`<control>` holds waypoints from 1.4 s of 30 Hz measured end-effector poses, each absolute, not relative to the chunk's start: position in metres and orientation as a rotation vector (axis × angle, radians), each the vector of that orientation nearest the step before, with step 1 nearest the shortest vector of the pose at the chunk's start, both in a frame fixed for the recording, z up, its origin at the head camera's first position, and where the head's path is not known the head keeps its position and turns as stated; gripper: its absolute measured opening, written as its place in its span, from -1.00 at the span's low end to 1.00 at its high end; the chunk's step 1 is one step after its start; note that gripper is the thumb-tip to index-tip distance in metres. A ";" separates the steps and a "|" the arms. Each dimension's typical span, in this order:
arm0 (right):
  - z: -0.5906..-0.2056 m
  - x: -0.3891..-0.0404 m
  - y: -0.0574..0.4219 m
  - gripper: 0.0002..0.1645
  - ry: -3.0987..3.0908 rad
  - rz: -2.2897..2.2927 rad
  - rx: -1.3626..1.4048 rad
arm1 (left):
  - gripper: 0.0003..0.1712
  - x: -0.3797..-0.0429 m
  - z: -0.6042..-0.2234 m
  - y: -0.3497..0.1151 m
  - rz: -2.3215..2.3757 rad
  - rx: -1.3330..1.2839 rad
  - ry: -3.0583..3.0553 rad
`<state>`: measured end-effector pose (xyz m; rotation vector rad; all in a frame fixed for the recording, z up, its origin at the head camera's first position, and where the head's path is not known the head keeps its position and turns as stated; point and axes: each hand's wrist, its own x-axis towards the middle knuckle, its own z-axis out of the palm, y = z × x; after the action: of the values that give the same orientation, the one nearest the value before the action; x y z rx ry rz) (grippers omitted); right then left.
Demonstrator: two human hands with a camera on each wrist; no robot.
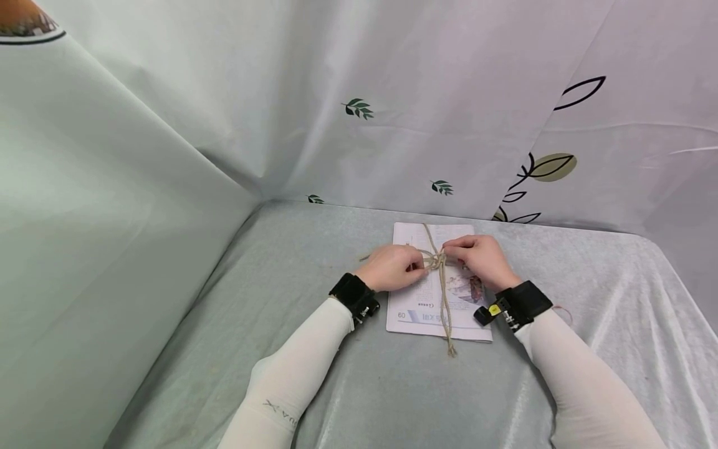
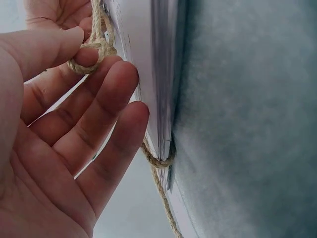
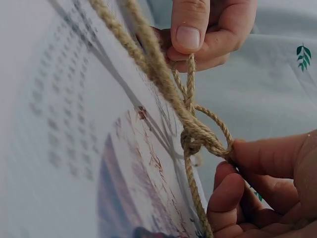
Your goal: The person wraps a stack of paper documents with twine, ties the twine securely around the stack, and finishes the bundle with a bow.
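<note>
A folded stack of printed newspaper [image 1: 408, 305] lies on the cloth-covered table, bound with beige twine [image 1: 444, 293]. The knot [image 3: 194, 141] sits on its upper face, and two loose ends trail past the near edge. From the left, my left hand [image 1: 389, 268] pinches a small twine loop [image 2: 81, 68] between thumb and index finger, the other fingers beside the stack's edge. My right hand [image 1: 481, 259] pinches another loop [image 3: 224, 129] between thumb and fingertips on the knot's right. In the left wrist view, twine also wraps around the paper edges [image 2: 159, 74].
Grey cloth [image 1: 269, 299] covers the table around the stack. A pale curtain [image 1: 314, 125] with leaf prints hangs behind it, and another sheet [image 1: 101, 206] slopes along the left side. A thin reddish strand [image 1: 563, 310] shows beside the right wrist.
</note>
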<state>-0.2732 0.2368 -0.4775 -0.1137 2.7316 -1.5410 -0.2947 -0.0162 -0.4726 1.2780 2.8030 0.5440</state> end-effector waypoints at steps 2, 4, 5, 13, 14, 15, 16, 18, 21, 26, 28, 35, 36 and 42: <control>-0.478 -0.274 0.237 -0.62 2.733 -1.559 -0.105 | -0.76 -0.294 -0.471 -0.016 0.541 1.271 2.788; -0.479 -0.274 0.237 -0.63 2.731 -1.583 -0.088 | -0.74 -0.293 -0.470 -0.016 0.534 1.268 2.775; -0.480 -0.275 0.237 -0.63 2.733 -1.596 -0.073 | -0.73 -0.292 -0.469 -0.016 0.527 1.270 2.770; -0.484 -0.277 0.238 -0.68 2.803 -1.627 0.006 | -0.62 -0.290 -0.469 -0.013 0.486 1.276 2.759; -0.485 -0.278 0.238 -0.69 2.817 -1.620 0.001 | -0.61 -0.290 -0.469 -0.013 0.481 1.273 2.758; -0.485 -0.278 0.238 -0.70 2.830 -1.613 -0.003 | -0.60 -0.289 -0.469 -0.013 0.476 1.269 2.755; -0.486 -0.278 0.239 -0.70 2.844 -1.601 -0.009 | -0.58 -0.289 -0.469 -0.012 0.471 1.267 2.753; -0.487 -0.279 0.239 -0.71 2.869 -1.581 -0.014 | -0.56 -0.288 -0.469 -0.012 0.465 1.265 2.746; -0.488 -0.280 0.240 -0.73 2.902 -1.553 -0.010 | -0.55 -0.286 -0.467 -0.011 0.454 1.269 2.738; -0.490 -0.281 0.242 -0.73 2.914 -1.546 0.014 | -0.51 -0.285 -0.465 -0.010 0.447 1.273 2.724; -0.490 -0.281 0.242 -0.72 2.909 -1.545 0.030 | -0.50 -0.285 -0.466 -0.010 0.453 1.257 2.714; -0.491 -0.282 0.243 -0.73 2.917 -1.522 0.045 | -0.50 -0.287 -0.469 -0.011 0.477 1.225 2.683; -0.491 -0.282 0.243 -0.73 2.918 -1.521 0.038 | -0.50 -0.287 -0.470 -0.011 0.480 1.226 2.679; -0.491 -0.283 0.243 -0.71 2.867 -1.596 0.010 | -0.49 -0.288 -0.469 -0.014 0.483 1.226 2.655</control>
<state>-0.2826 0.2427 -0.4906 0.0104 2.8668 -1.5957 -0.2878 -0.0136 -0.4691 1.2261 2.6549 0.4826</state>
